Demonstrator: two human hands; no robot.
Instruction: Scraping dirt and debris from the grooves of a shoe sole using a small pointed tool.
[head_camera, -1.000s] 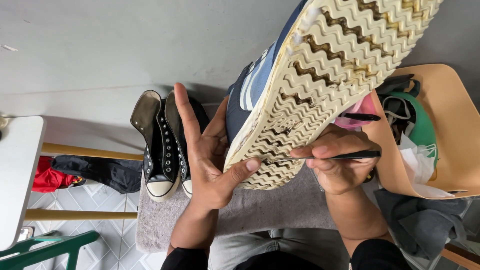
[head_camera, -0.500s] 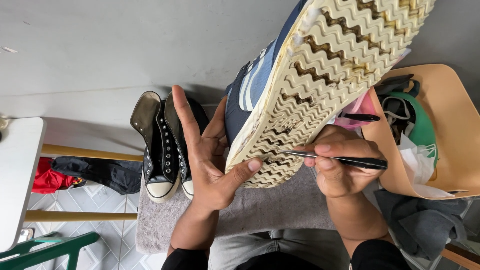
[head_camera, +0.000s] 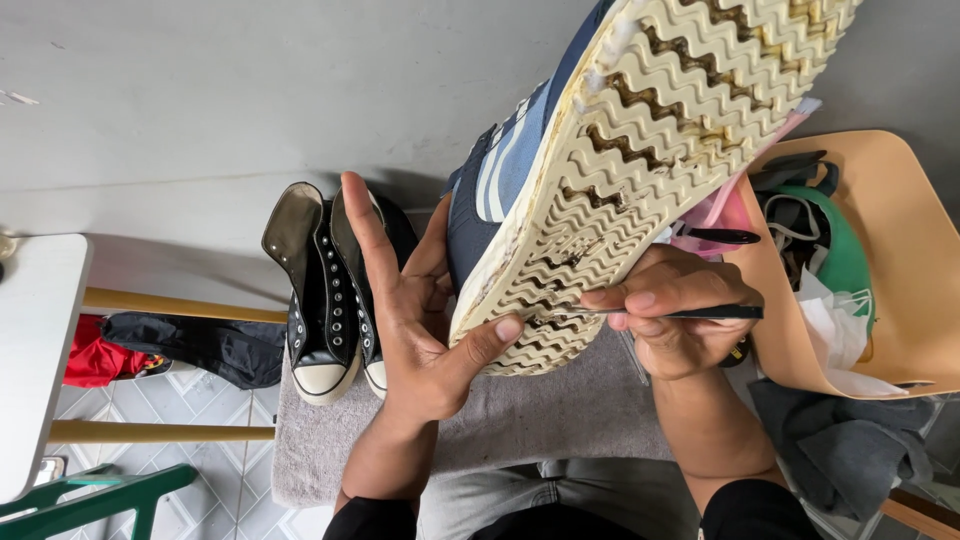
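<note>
I hold a blue sneaker (head_camera: 510, 170) up with its cream zigzag sole (head_camera: 660, 140) facing me; dirt fills several grooves. My left hand (head_camera: 420, 320) cups the heel from the left, thumb pressed on the sole's edge, fingers spread upward. My right hand (head_camera: 670, 315) grips a thin black pointed tool (head_camera: 690, 312), its metal tip poking into a groove near the heel, close to my left thumb.
A pair of black high-top sneakers (head_camera: 325, 290) stands on a grey towel (head_camera: 540, 420) over my lap. A tan chair (head_camera: 900, 290) at the right holds a green item and bags. A white table (head_camera: 30, 350) is at the left, a green chair (head_camera: 90, 500) below it.
My right hand turned the tool so its tip now points left into the sole groove near the heel. The shoe and left hand barely moved.
</note>
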